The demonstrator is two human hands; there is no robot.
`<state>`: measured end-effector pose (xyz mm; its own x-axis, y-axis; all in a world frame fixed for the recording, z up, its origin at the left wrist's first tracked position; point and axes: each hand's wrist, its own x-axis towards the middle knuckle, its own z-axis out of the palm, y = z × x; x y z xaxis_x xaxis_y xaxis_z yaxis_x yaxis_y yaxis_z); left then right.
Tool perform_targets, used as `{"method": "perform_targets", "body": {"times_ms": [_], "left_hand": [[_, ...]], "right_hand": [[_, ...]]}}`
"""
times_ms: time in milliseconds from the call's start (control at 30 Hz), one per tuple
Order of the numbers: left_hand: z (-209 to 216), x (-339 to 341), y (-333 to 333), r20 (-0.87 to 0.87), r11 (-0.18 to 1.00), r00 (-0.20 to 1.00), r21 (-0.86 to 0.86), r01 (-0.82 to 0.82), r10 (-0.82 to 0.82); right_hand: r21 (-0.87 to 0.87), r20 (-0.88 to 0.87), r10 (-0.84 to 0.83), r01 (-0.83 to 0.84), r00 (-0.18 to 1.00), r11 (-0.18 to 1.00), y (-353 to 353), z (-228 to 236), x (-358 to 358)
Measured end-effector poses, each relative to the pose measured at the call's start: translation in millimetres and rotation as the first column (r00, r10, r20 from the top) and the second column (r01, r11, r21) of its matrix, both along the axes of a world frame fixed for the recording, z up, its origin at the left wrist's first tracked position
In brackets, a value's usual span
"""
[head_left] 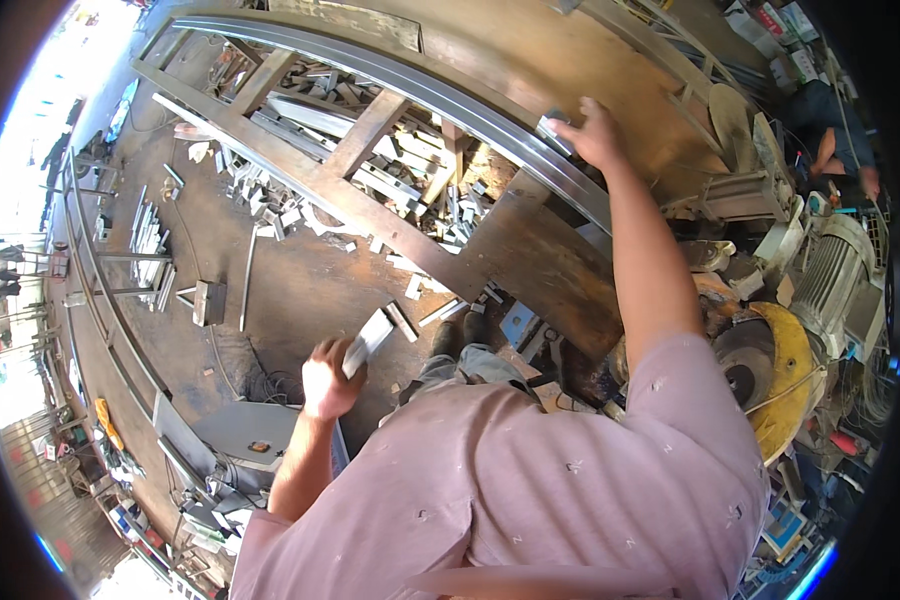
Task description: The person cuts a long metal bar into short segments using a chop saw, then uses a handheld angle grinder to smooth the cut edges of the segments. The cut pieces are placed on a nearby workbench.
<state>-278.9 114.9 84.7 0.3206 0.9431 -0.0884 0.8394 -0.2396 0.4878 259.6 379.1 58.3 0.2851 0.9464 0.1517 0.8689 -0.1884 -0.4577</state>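
Note:
My left hand (329, 378) is closed around a short silvery metal tube (372, 338), held above the floor at my left side. Farther away, my right hand (598, 138) reaches over a long metal profile (410, 86) lying along the workbench frame. Thumb and fingers of that hand are spread. The thumb touches a small metal piece (558, 136) beside the profile's right end. Another short piece with a reddish-brown face (401, 321) shows just beyond the tube in my left hand, apart from my fingers.
Metal offcuts (280, 207) lie heaped under and beside the frame (400, 222). On the right stands a cutting machine with a yellow guard (788, 380) and a grey motor (838, 265). Another person's hand (825, 155) shows at the far right. Long rails (95, 270) stand at the left.

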Motion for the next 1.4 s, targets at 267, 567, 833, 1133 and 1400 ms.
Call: {"method": "perform_targets", "body": {"times_ms": [267,567,833,1133,1400], "left_hand": [[28.6,96.3,241.0,-0.362,0.765,0.899,0.497,0.41,-0.247],[12.1,284.9,432.7,-0.708,0.861,0.619,0.033,0.508,-0.339],[-22.6,331.1,464.1,-0.747,0.858,0.485,-0.222,0.463,-0.454],[-8.8,244.1,385.7,-0.336,0.895,0.913,0.293,0.336,-0.232],[-31.7,72.1,203.3,0.214,0.998,0.976,-0.054,-0.029,0.04]], "right_hand": [[0.196,-0.645,-0.059,0.239,0.762,0.951,-196.3,16.7,-39.7],[-0.02,-0.516,-0.076,0.077,0.853,0.997,-321.9,34.3,-86.5],[-0.058,-0.486,-0.135,0.122,0.863,0.991,-331.5,42.7,-83.8],[-0.089,0.149,-0.108,0.122,0.983,0.989,-192.4,-13.0,-20.1],[-0.524,0.115,0.078,-0.006,0.99,0.852,-135.4,-5.0,15.4]]}}
